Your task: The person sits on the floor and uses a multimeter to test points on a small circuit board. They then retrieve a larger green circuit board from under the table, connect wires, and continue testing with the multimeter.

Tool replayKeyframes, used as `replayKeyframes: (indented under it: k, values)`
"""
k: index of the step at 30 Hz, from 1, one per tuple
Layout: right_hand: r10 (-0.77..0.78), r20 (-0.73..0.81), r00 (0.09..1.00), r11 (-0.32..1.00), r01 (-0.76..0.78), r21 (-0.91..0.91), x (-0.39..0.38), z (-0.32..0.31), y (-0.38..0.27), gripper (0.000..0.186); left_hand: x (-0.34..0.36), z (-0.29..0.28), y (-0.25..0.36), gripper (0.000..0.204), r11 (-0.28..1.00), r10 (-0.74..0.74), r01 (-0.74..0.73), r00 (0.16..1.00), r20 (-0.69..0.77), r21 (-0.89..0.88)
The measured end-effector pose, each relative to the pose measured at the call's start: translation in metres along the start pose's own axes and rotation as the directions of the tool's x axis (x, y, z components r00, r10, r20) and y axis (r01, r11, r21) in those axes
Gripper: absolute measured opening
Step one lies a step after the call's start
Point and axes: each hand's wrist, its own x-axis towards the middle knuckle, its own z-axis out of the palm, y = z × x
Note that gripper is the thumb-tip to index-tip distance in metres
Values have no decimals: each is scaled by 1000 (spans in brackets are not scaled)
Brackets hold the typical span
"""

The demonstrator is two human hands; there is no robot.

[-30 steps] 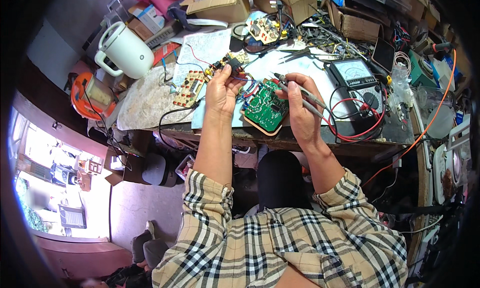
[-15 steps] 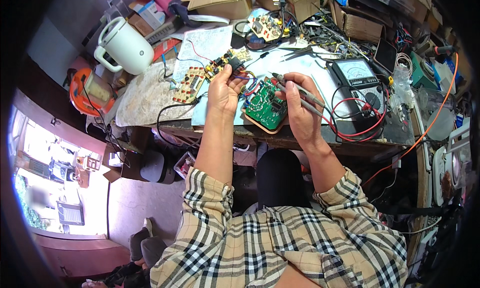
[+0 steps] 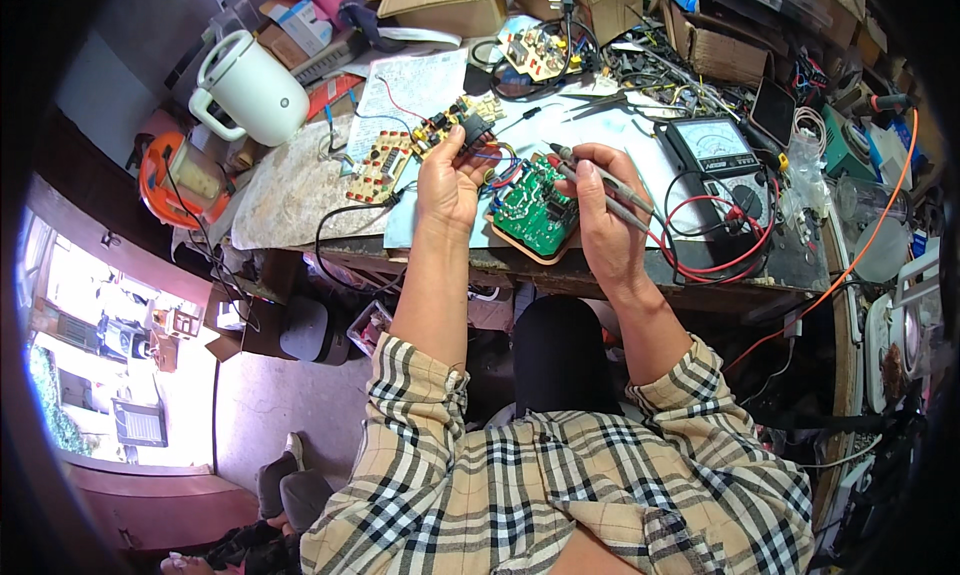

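Observation:
My left hand (image 3: 446, 187) is closed on the edge of a circuit board (image 3: 462, 127) crowded with parts, thumb on top. Coloured wires run from that board toward a green circuit board (image 3: 538, 213), which lies on a tan tray-like base at the table's front edge. Over the green board's right side, my right hand (image 3: 612, 210) grips two test probes (image 3: 622, 203) together like chopsticks. Where their tips touch, if anywhere, is too small to tell. Red and black leads link the probes to an analog multimeter (image 3: 712, 147) on the right. A tan board (image 3: 380, 165) lies left of my left hand.
A white kettle-like jug (image 3: 250, 90) and an orange container (image 3: 180, 185) stand at the left. Another wired board (image 3: 540, 50), tweezers (image 3: 597, 105) and tangled cables lie behind. Cardboard boxes (image 3: 440, 7) line the back. A seated person (image 3: 285, 490) is at lower left.
My right hand and the probes have shifted slightly, with the probe tips at a different angle over the green board. My left hand stays nearly still. The seated person's upper body has moved.

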Motion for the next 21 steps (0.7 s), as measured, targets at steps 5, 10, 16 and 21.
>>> replayKeyframes:
  k: [5, 10, 16, 21]
  values:
    - [18, -6, 1000, 1000, -18, 1, -1, 0, -1, 18, 4, -6, -1, 20, 1000, -4, 4, 1000, 19, -16]
    - [40, -16, 999, 999, -41, -18, 0, -1, -3, 18, 4, -8, -3, 20, 1000, 10, -9, 999, 37, -25]
    - [63, -81, 995, 998, -62, 24, 1, -1, -2, 17, -4, 3, -1, 17, 1000, 22, -22, 1000, -7, -5]
    - [149, -182, 972, 986, -131, 107, 5, -8, -5, 22, -10, 6, -4, 19, 984, 107, -101, 994, -30, 146]
